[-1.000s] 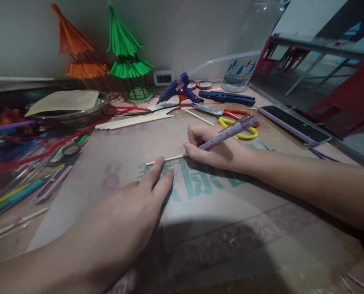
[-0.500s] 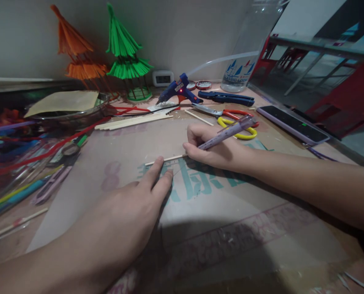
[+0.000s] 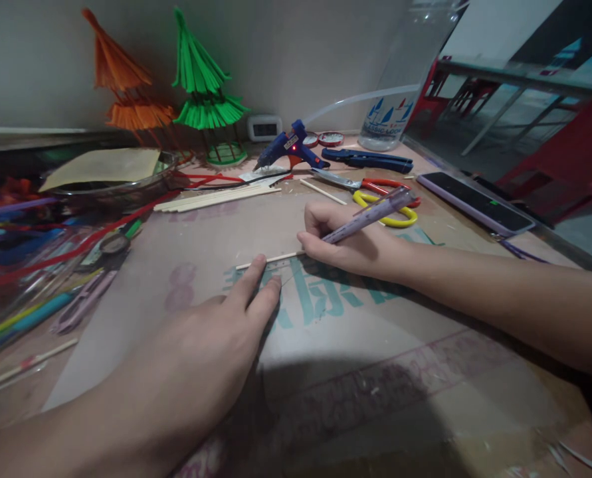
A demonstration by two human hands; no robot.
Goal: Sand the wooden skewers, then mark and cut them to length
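A thin wooden stick (image 3: 280, 257) lies on the sheet-covered tabletop, beside what looks like a clear ruler (image 3: 278, 265) with small tick marks. My left hand (image 3: 200, 338) reaches in from the lower left, its index finger stretched out and pressing the stick near its left end. The thumb rests just below, apart from the index finger. My right hand (image 3: 340, 242) is closed around a purple patterned pen (image 3: 375, 214) at the stick's right part. My right fingers hide the pen's tip and the stick's right end.
Behind my hands lie more sticks (image 3: 220, 197), a blue glue gun (image 3: 288, 147), scissors (image 3: 388, 211), blue pliers (image 3: 368, 160) and a phone (image 3: 475, 201). Orange (image 3: 126, 79) and green (image 3: 203, 86) pipe-cleaner towers stand at the back. A bottle (image 3: 388, 99) stands right; pipe cleaners (image 3: 21, 245) clutter the left.
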